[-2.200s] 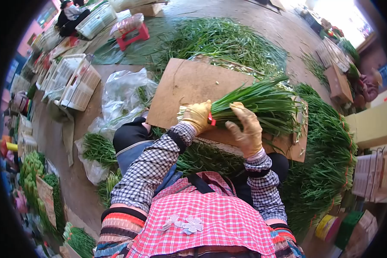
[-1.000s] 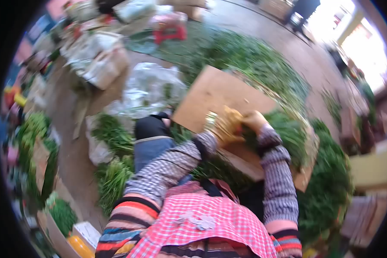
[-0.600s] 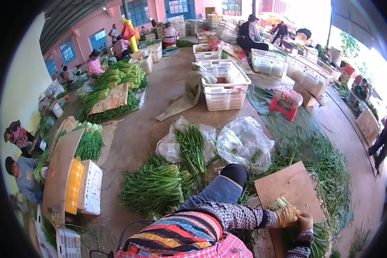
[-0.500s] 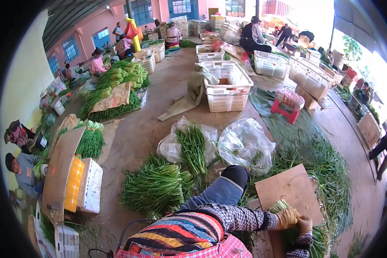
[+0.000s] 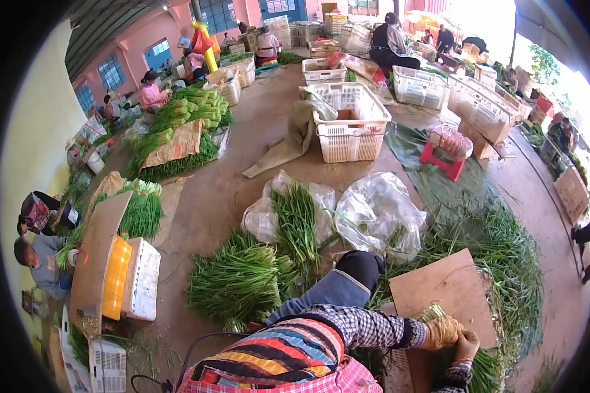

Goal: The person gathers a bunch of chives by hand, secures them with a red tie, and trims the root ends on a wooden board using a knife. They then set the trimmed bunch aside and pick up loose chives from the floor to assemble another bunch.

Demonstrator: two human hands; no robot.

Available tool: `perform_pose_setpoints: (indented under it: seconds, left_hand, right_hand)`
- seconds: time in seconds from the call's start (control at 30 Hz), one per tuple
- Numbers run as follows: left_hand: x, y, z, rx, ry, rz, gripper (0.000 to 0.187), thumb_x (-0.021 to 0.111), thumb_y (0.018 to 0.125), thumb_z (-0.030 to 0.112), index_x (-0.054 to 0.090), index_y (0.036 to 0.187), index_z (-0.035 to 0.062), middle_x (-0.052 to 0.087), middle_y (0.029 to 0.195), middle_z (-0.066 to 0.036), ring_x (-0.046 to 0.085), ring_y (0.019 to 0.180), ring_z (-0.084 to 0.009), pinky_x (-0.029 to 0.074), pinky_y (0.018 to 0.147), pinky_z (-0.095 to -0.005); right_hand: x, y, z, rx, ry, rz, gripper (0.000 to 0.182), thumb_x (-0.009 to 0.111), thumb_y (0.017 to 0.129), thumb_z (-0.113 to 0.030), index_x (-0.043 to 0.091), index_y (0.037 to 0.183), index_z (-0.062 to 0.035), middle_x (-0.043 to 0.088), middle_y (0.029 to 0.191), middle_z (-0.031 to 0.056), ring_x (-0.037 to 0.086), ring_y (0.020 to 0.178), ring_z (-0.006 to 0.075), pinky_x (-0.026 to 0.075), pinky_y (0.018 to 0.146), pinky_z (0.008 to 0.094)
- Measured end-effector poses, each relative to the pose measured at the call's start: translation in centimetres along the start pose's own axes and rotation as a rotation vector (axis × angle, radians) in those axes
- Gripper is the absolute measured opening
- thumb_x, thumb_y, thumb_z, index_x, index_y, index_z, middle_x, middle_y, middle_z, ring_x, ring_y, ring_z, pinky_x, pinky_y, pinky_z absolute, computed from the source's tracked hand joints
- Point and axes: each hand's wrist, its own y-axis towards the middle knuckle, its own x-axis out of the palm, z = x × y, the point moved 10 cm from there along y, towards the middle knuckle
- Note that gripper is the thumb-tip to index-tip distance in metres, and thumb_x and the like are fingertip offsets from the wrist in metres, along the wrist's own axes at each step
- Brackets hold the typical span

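Observation:
My left hand (image 5: 443,333), in a yellowish glove, is closed around a bunch of green stalks (image 5: 431,313) at the lower right. Pressed against it, my right hand (image 5: 466,346) has its fingers closed at the side of the bunch; what they pinch is too small to make out. The pale stalk ends show above the glove, and green leaves hang out below my hands. Under and behind the bunch lies a brown board (image 5: 439,285).
Piles of green stalks (image 5: 236,281) and clear plastic bags (image 5: 380,213) lie ahead. Loose leaves (image 5: 505,262) cover the floor at right. Beyond stand a white crate (image 5: 352,124) and a red stool (image 5: 444,157). Several people sit among crates and bundles farther off.
Both hands stay together at the bunch, with my right hand slightly shifted beside the glove. The view has shifted a little, and a distant person at the right has moved.

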Motion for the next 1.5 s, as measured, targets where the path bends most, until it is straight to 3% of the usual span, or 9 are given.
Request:
perform_pose_setpoints:
  seconds: [0.2, 0.37, 0.5, 0.67, 0.77, 0.87, 1.2, 1.43, 1.5]
  left_hand:
    - [-3.5, -0.8, -0.7, 0.174, -0.381, 0.448, 0.011, 0.064, 0.074, 0.016, 0.062, 0.080, 0.0070, 0.060, 0.082, -0.011, 0.057, 0.076, -0.0304, 0.045, 0.069, -0.0402]
    - [0.2, -1.5, -5.4, -0.343, -0.722, 0.305, 0.013, 0.070, 0.069, 0.011, 0.060, 0.074, 0.0041, 0.057, 0.076, -0.014, 0.057, 0.076, -0.0333, 0.045, 0.067, -0.0421]
    - [1.7, -0.5, -5.7, -0.473, -0.609, 0.180, 0.020, 0.072, 0.069, 0.006, 0.059, 0.084, 0.0052, 0.059, 0.080, -0.014, 0.059, 0.077, -0.0311, 0.046, 0.068, -0.0398]
    - [1.2, -1.4, -5.7, -0.636, -0.955, 0.301, 0.043, 0.073, 0.069, 0.007, 0.054, 0.108, 0.0062, 0.062, 0.092, -0.018, 0.061, 0.086, -0.0316, 0.048, 0.075, -0.0382]
    - [8.2, -1.1, -7.0, -0.511, -1.106, 0.306, 0.063, 0.070, 0.072, 0.028, 0.049, 0.127, 0.0068, 0.046, 0.132, -0.022, 0.046, 0.118, -0.0354, 0.036, 0.100, -0.0425]
    - [5.8, -1.3, -6.2, -0.421, -0.594, 0.256, 0.074, 0.069, 0.073, 0.027, 0.040, 0.136, 0.0040, 0.042, 0.138, -0.019, 0.036, 0.131, -0.0333, 0.028, 0.110, -0.0368]
    - [2.6, 0.0, -5.3, -0.281, -0.843, 0.297, 0.031, 0.069, 0.074, 0.019, 0.064, 0.100, 0.0011, 0.066, 0.091, -0.020, 0.064, 0.080, -0.0297, 0.051, 0.071, -0.0345]
    - [1.2, 0.5, -4.5, -0.342, -0.480, 0.137, 0.014, 0.068, 0.071, 0.016, 0.069, 0.077, 0.0035, 0.066, 0.075, -0.014, 0.065, 0.071, -0.0270, 0.051, 0.061, -0.0362]
    - [1.1, 0.3, -4.8, -0.345, -0.481, 0.207, 0.013, 0.070, 0.070, 0.013, 0.064, 0.072, 0.0024, 0.062, 0.075, -0.016, 0.062, 0.071, -0.0301, 0.049, 0.060, -0.0367]
  right_hand:
    - [-0.7, -0.7, -0.9, -0.085, -0.022, 0.047, 0.013, 0.072, 0.073, 0.000, 0.059, 0.072, 0.0000, 0.060, 0.069, 0.0016, 0.053, 0.065, 0.0096, 0.045, 0.063, 0.0232]
    - [0.5, -7.3, -9.6, -0.457, -0.550, 0.279, 0.010, 0.066, 0.074, -0.001, 0.057, 0.072, -0.0042, 0.060, 0.074, 0.0040, 0.057, 0.070, 0.0165, 0.033, 0.104, 0.0420]
    - [2.9, -11.2, -10.6, -0.638, -0.656, 0.375, 0.005, 0.065, 0.079, -0.010, 0.064, 0.078, -0.0049, 0.065, 0.086, 0.0094, 0.061, 0.088, 0.0240, 0.024, 0.109, 0.0481]
    - [1.7, -11.3, -12.2, -0.597, -0.548, 0.261, 0.013, 0.062, 0.084, -0.011, 0.064, 0.075, -0.0024, 0.067, 0.085, 0.0124, 0.062, 0.089, 0.0265, 0.037, 0.099, 0.0453]
    - [0.4, -10.9, -12.7, -0.542, -0.480, 0.429, 0.023, 0.060, 0.088, -0.012, 0.060, 0.067, -0.0005, 0.063, 0.070, 0.0117, 0.060, 0.078, 0.0283, 0.044, 0.087, 0.0390]
    - [0.4, -8.4, -9.9, -0.488, -0.469, 0.378, 0.028, 0.061, 0.089, -0.014, 0.057, 0.065, 0.0004, 0.060, 0.067, 0.0101, 0.056, 0.071, 0.0250, 0.046, 0.075, 0.0355]
    - [1.7, -5.7, -6.6, -0.242, -0.455, -0.136, 0.018, 0.077, 0.072, -0.005, 0.069, 0.088, -0.0059, 0.065, 0.090, 0.0106, 0.061, 0.075, 0.0232, 0.051, 0.072, 0.0315]
    - [1.8, -9.8, -13.7, -0.549, -0.352, 0.073, 0.014, 0.074, 0.075, -0.007, 0.066, 0.086, -0.0015, 0.065, 0.089, 0.0147, 0.061, 0.078, 0.0244, 0.050, 0.074, 0.0343]
    - [1.0, -7.8, -9.2, -0.280, -0.200, 0.082, 0.010, 0.068, 0.081, -0.007, 0.062, 0.080, -0.0001, 0.061, 0.083, 0.0118, 0.058, 0.078, 0.0230, 0.047, 0.075, 0.0343]
